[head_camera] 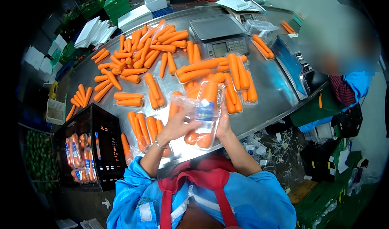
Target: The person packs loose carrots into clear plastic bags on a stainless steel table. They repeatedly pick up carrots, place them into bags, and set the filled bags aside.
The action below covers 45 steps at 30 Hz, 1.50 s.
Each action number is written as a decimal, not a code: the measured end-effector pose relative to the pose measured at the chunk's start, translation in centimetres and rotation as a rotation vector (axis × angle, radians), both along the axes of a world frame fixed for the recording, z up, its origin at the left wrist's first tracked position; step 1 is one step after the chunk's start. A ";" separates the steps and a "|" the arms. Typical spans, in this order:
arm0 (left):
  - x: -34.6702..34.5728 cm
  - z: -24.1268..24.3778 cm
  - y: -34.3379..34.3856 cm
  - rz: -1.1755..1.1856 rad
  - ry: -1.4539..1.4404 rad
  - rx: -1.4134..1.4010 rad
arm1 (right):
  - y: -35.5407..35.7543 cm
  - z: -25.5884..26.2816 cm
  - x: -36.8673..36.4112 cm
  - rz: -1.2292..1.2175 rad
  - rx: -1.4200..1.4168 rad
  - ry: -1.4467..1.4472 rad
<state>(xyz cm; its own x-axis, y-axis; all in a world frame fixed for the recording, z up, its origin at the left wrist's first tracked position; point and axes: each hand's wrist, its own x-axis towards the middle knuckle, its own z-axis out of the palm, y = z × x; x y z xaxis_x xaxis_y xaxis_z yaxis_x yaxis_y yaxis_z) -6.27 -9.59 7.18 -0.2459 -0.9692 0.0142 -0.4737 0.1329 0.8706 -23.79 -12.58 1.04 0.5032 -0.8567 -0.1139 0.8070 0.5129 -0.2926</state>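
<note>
My right hand [224,122] grips the right side of a clear plastic tray pack of carrots [205,140], tilted up over the near edge of the steel table. The pack bears a blue and white printed label [205,112]. At its left side is my left hand [179,125], with crumpled clear plastic film [185,102] at its fingers and its thumb reaching toward the label. Several trays of carrots lie around the held pack, including a stacked one [238,72] to the right and a small one [129,99] to the left.
Loose carrots [136,52] are heaped on the far left of the steel table [267,89]. Behind the trays stands a digital scale [218,28]. A black crate [106,137] at the left holds labelled carrot packs. To the right are a metal machine [291,64] and another person [358,86].
</note>
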 end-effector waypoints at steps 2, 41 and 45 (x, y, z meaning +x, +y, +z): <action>1.5 -1.2 -1.0 0.061 0.034 0.099 | 0.0 -0.3 -1.4 -0.062 0.001 0.007; 2.0 -4.5 5.4 0.307 0.535 0.349 | -6.5 -7.4 -25.5 -0.302 0.099 0.389; 6.9 -4.3 7.4 0.640 0.515 0.219 | -14.7 -9.8 -33.4 -0.337 0.203 0.695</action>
